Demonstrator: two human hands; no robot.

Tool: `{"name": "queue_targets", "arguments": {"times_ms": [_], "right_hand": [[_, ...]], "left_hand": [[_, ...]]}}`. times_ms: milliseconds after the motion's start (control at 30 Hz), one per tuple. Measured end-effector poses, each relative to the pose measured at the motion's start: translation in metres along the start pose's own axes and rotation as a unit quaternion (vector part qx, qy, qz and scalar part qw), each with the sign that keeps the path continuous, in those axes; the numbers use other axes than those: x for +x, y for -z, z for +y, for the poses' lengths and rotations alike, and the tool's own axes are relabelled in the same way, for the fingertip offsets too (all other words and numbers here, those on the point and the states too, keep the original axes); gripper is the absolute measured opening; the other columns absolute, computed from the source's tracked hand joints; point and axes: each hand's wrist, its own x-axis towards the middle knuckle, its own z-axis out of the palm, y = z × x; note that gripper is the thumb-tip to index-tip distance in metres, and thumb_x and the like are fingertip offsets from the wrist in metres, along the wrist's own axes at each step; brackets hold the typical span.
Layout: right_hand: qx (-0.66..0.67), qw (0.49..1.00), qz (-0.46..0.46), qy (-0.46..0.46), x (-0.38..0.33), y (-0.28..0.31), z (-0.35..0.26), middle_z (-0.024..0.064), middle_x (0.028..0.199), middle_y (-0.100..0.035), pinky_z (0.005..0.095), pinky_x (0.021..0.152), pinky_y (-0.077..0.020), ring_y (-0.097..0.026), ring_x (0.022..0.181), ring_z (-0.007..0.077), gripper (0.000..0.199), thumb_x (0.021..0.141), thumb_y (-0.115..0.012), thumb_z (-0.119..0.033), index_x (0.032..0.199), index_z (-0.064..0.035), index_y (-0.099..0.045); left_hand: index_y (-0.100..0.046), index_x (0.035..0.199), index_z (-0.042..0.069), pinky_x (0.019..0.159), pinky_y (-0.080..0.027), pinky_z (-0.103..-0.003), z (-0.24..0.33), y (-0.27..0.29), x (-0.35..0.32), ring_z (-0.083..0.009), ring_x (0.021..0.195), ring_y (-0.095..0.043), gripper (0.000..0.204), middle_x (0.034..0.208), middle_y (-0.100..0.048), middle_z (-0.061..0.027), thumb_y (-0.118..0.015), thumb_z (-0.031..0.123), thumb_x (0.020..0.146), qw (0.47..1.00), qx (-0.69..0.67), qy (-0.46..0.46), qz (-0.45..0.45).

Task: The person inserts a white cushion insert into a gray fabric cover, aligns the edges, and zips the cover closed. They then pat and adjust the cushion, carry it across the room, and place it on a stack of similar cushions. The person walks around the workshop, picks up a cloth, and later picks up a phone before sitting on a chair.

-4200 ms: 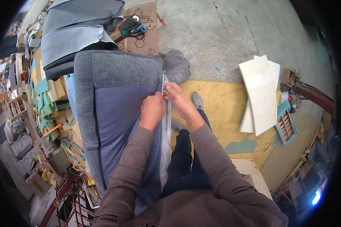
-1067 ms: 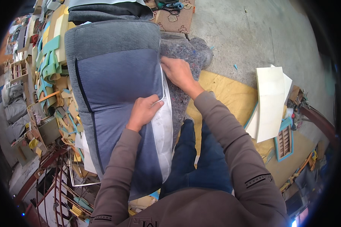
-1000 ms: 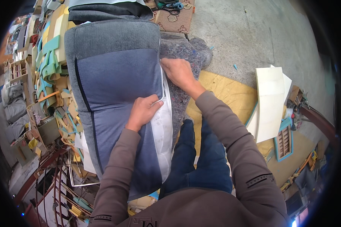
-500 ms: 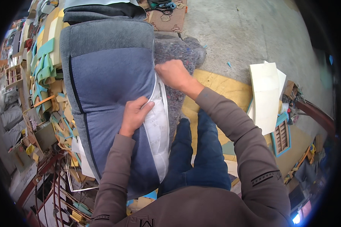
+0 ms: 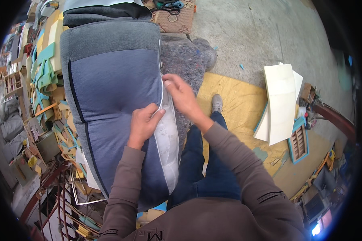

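Cushion point(image 5: 112, 84) in blue and grey fabric fills the left centre of the frame in our head view, its right side gaping along a white inner layer point(image 5: 167, 140). At the middle of that gap our left hand point(image 5: 144, 125) has its grip clamped on the blue cover's edge, thumb against fingers. Higher up, near the frame's centre, our right hand point(image 5: 182, 96) has its fingertips at the same edge; we cannot tell whether that grip is closed on it. Mottled grey padding point(image 5: 183, 56) shows just beside the cushion, above centre. Right of centre we see pale boards point(image 5: 279, 104) over a yellow sheet point(image 5: 233, 92), with a blue-framed slatted panel point(image 5: 299, 142) near them. Colourful scraps point(image 5: 46, 76) crowd the left edge.
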Motion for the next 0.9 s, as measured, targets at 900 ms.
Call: {"name": "queue_targets", "arguments": {"times_ms": [900], "right_hand": [[-0.421,0.876,-0.075,0.223,0.078,0.034,0.024,0.0204,0.084,-0.072,0.0562,0.071,-0.0551,-0.071,0.084,0.045,0.013,0.098,-0.065,-0.018,0.093,-0.0064,-0.068]], "left_hand": [[-0.062,0.08,0.006,0.064,-0.05,-0.056,-0.007,-0.038,0.02,-0.0463,0.072,-0.067,0.029,0.07,-0.066,-0.0205,-0.075,0.027,0.095,0.989,0.142,-0.025,0.006]]}}
